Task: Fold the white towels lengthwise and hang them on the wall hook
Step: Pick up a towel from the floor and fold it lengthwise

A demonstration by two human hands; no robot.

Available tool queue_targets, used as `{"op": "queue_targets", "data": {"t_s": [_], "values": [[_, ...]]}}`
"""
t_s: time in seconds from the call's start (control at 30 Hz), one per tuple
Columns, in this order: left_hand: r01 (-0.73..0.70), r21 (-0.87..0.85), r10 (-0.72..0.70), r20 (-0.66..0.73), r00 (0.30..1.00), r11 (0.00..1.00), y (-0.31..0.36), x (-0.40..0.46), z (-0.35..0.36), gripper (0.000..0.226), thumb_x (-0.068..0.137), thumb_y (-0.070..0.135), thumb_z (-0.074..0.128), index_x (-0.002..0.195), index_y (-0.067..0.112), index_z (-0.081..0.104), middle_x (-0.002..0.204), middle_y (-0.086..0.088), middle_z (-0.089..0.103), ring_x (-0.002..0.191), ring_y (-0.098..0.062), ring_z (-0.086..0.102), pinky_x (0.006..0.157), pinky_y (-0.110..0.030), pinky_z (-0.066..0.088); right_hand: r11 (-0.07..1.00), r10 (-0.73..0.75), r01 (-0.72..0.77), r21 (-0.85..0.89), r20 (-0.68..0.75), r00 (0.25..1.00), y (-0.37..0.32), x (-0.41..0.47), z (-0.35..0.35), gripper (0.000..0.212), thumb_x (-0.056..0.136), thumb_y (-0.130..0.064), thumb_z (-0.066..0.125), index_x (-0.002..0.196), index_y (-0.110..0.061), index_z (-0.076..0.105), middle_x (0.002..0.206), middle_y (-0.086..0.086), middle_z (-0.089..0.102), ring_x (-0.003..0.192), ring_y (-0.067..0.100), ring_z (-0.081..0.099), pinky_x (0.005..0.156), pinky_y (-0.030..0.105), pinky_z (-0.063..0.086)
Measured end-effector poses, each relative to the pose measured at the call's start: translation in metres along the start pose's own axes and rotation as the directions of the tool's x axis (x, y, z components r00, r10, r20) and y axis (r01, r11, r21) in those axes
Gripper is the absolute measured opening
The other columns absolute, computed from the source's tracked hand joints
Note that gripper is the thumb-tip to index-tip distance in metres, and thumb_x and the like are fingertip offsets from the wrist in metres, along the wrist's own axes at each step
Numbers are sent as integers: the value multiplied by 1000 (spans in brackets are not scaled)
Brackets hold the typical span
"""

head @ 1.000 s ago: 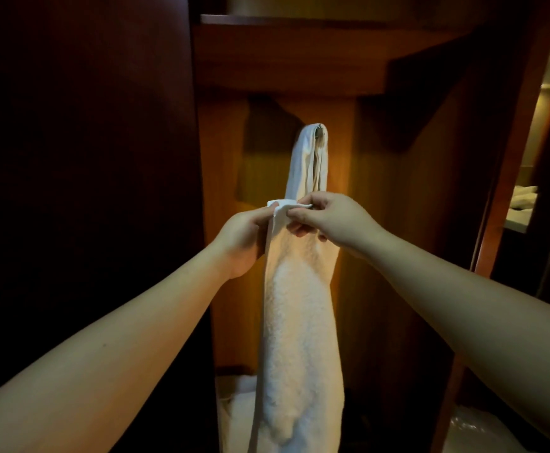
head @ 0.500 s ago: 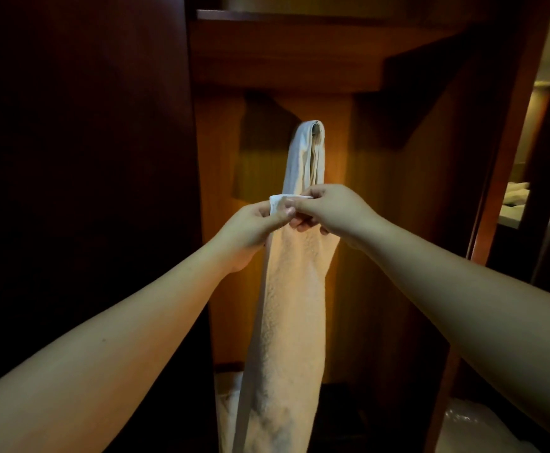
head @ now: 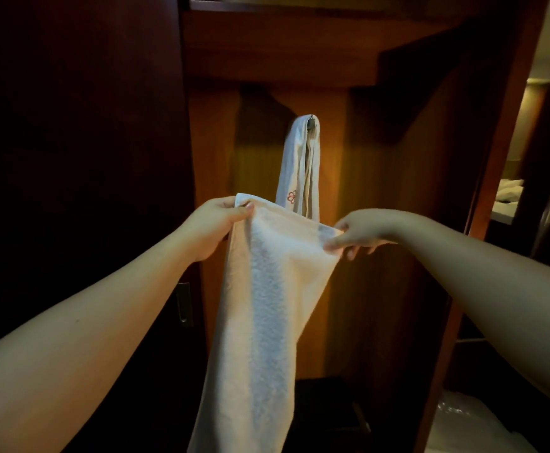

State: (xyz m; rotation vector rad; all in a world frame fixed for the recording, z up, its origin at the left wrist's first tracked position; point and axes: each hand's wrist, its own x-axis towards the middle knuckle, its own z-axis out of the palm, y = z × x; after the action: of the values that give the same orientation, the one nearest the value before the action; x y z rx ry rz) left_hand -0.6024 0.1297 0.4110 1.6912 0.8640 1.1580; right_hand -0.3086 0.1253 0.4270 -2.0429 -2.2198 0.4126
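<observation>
A white towel (head: 264, 305) hangs down in front of me, spread by its top edge. My left hand (head: 213, 223) pinches its upper left corner. My right hand (head: 358, 233) pinches the upper right corner, a little lower. Behind them a second white towel (head: 300, 165), folded narrow and marked with a small red emblem, hangs from the wall hook (head: 312, 120) on the wooden back panel. The hook is mostly covered by that towel.
A dark wooden wardrobe door (head: 80, 158) stands at the left with a metal handle (head: 183, 304). A wooden shelf (head: 283, 37) runs overhead. The door frame (head: 483, 191) rises on the right, with a lit room beyond. Something white (head: 469, 423) lies at lower right.
My hands were close together at the towel's top edge; they have moved apart, spreading the towel wide. The held towel has come lower and nearer, uncovering the hung towel's lower part.
</observation>
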Motion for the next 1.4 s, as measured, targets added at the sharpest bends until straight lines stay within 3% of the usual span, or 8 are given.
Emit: {"op": "queue_targets", "data": {"t_s": [0.2,0.47,0.57,0.7,1.0,1.1,1.2,1.4], "values": [[-22,-48,21,-19,1000,999,-3,5,-18,17,94,36,64,99,31,79,107,-2,76,103,-23,72,87,-38,54,983,-177,175,-48,-476,861,-4,-9,-14,35,85,-66,61,87,-32,55,81,-17,56,76,2,54,59,22,39],[-25,-148,27,8,1000,989,-5,9,-11,18,98,26,60,108,20,74,102,-1,76,95,-19,74,85,-35,55,876,-159,413,250,-658,736,-1,-23,-1,13,91,-41,68,95,-36,58,92,-9,66,78,6,66,63,20,49],[-55,-223,61,22,998,973,0,11,-6,22,96,24,60,114,15,69,97,1,76,89,-16,73,74,-29,58,655,-90,505,562,-605,791,0,-25,1,34,91,-31,71,119,-32,51,108,-6,67,87,3,71,63,19,57],[-68,-252,81,43,996,965,-1,11,-1,34,88,30,66,117,14,69,103,-3,74,95,-20,72,77,-31,59,490,-60,493,719,-537,842,6,-25,7,12,97,-28,63,109,-25,67,110,6,72,91,16,74,71,25,60],[-79,-266,81,-5,997,961,-7,16,9,19,97,26,58,100,21,76,96,-1,77,87,-17,74,67,-28,58,673,137,506,540,-763,632,-4,-21,38,36,96,-66,45,98,-37,66,89,-12,71,78,-2,65,60,18,49],[-66,-309,63,-20,998,949,-10,15,12,19,100,22,54,106,16,71,94,-1,77,86,-16,74,69,-28,58,508,103,493,706,-619,779,2,-21,33,49,82,-68,61,115,-32,67,102,-10,75,93,6,71,74,26,59],[-56,-350,59,-2,998,935,-13,13,13,21,96,21,57,110,14,71,100,-4,76,92,-17,73,73,-28,58,180,-89,200,963,-187,978,14,-21,28,82,67,-49,85,137,-16,56,126,13,69,114,32,68,93,49,56],[-28,-331,34,14,999,943,-15,12,9,22,88,28,64,101,18,79,106,-6,75,99,-21,72,81,-32,57,129,-254,173,976,-137,958,27,-21,29,73,72,-41,86,134,-15,58,127,14,69,119,32,65,89,42,58]]}}
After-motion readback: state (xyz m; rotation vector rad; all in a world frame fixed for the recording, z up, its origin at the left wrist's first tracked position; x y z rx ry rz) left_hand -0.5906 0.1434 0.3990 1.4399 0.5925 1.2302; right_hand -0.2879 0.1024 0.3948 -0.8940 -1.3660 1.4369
